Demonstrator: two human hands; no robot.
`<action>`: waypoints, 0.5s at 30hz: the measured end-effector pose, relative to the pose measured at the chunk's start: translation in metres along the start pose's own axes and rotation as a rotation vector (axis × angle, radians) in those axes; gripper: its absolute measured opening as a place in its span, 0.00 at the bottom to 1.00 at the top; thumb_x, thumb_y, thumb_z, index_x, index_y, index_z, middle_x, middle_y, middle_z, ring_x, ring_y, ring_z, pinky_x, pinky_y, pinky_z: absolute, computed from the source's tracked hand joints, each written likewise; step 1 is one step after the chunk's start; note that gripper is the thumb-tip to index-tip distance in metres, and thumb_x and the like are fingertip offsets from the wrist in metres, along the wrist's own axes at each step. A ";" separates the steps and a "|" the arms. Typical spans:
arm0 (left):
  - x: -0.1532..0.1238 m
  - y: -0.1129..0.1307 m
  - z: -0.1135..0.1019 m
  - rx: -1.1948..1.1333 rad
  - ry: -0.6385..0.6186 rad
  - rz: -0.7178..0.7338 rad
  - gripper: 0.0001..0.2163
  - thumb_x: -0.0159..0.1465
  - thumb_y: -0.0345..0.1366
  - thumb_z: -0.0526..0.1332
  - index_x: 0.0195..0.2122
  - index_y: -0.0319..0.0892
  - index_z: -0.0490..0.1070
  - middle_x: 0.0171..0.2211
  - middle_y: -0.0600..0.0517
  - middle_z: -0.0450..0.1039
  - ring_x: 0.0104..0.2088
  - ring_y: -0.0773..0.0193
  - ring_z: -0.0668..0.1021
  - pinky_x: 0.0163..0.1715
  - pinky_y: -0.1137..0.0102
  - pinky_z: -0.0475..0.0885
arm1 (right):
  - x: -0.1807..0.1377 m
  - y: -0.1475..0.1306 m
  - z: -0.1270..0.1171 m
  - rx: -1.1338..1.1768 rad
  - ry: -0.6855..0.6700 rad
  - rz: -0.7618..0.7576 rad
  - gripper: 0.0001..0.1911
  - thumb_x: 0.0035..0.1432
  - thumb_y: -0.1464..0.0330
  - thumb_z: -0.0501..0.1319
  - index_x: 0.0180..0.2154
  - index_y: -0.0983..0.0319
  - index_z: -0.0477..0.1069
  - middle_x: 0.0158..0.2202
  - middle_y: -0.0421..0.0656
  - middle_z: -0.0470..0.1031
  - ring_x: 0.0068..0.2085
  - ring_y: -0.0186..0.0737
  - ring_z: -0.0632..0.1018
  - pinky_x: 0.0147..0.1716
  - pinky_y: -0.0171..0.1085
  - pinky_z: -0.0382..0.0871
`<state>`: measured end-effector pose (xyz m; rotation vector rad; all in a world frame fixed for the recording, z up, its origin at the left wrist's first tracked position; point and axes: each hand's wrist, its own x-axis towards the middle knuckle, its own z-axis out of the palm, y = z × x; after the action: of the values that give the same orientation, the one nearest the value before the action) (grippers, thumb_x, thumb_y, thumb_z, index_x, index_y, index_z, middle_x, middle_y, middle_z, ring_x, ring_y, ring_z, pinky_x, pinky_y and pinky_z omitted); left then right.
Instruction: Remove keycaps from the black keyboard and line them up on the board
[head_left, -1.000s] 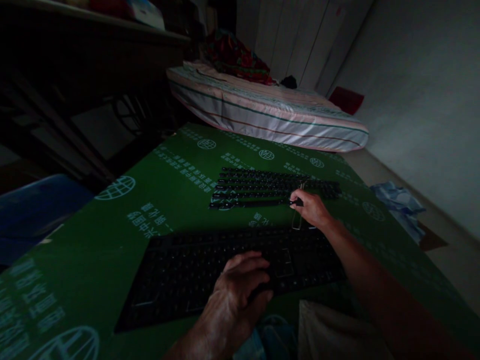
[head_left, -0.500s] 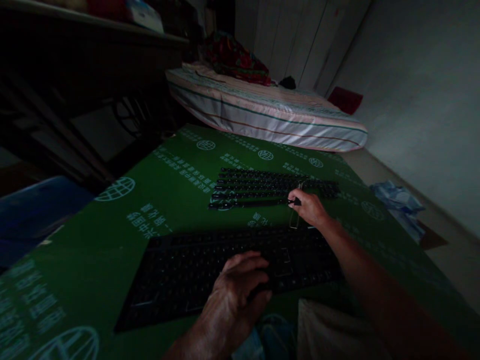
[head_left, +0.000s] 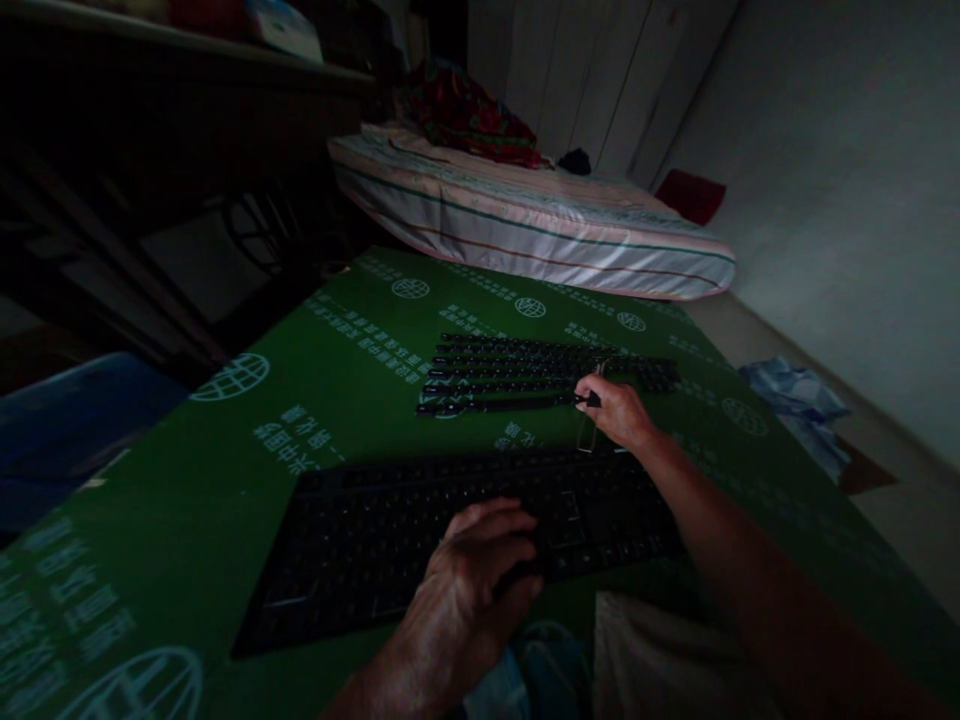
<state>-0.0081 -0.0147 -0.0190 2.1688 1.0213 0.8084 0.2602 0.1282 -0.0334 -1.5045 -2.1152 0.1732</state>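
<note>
A black keyboard lies across the green tabletop in front of me. My left hand rests on its middle, fingers spread and slightly bent over the keys. Beyond the keyboard, several rows of loose black keycaps are lined up. My right hand is at the nearest row's right end, closed in a pinch around a wire keycap puller; its thin loops stick out on both sides of the fingers. A small black piece shows at the fingertips; whether it is a keycap or the puller's handle is hard to make out.
The green tabletop bears white globe prints and lettering. A bed with a striped sheet stands behind it. On the left are a dark table and a blue object. Crumpled light-blue cloth lies on the floor to the right.
Both hands keep almost the same place and grip. The whole view has shifted very slightly.
</note>
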 end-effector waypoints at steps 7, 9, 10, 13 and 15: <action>0.004 0.004 -0.004 -0.009 -0.019 -0.001 0.06 0.56 0.28 0.61 0.35 0.40 0.75 0.45 0.46 0.75 0.51 0.52 0.70 0.49 0.55 0.67 | -0.002 -0.001 -0.005 -0.007 0.028 0.041 0.07 0.49 0.70 0.62 0.34 0.59 0.69 0.32 0.41 0.75 0.32 0.39 0.76 0.34 0.34 0.67; 0.005 0.005 -0.004 -0.016 -0.015 0.012 0.06 0.55 0.28 0.62 0.34 0.40 0.75 0.44 0.46 0.75 0.51 0.52 0.70 0.49 0.54 0.67 | -0.004 -0.001 -0.007 0.004 0.060 0.048 0.06 0.49 0.68 0.62 0.33 0.59 0.70 0.31 0.41 0.75 0.32 0.38 0.76 0.33 0.34 0.67; 0.005 0.006 -0.004 -0.020 -0.010 0.017 0.06 0.55 0.28 0.62 0.34 0.39 0.75 0.44 0.45 0.75 0.51 0.51 0.70 0.49 0.54 0.67 | -0.005 -0.002 -0.009 0.008 0.076 0.045 0.06 0.50 0.67 0.62 0.33 0.59 0.70 0.31 0.41 0.75 0.31 0.38 0.76 0.32 0.33 0.67; 0.004 0.003 -0.003 -0.039 0.007 0.027 0.08 0.55 0.26 0.61 0.35 0.39 0.75 0.44 0.45 0.75 0.51 0.51 0.70 0.49 0.53 0.67 | -0.011 -0.006 -0.017 -0.005 0.139 0.037 0.06 0.53 0.64 0.60 0.32 0.59 0.71 0.29 0.41 0.75 0.29 0.37 0.76 0.30 0.33 0.67; 0.003 0.001 -0.002 -0.082 0.030 0.030 0.09 0.55 0.25 0.60 0.35 0.40 0.74 0.43 0.46 0.75 0.51 0.52 0.71 0.50 0.53 0.66 | -0.019 -0.012 -0.025 -0.020 0.177 0.048 0.09 0.55 0.62 0.58 0.34 0.60 0.72 0.29 0.42 0.75 0.29 0.37 0.76 0.31 0.33 0.67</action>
<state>-0.0072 -0.0119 -0.0165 2.1129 0.9549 0.8841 0.2668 0.1012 -0.0142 -1.5241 -1.9479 0.0339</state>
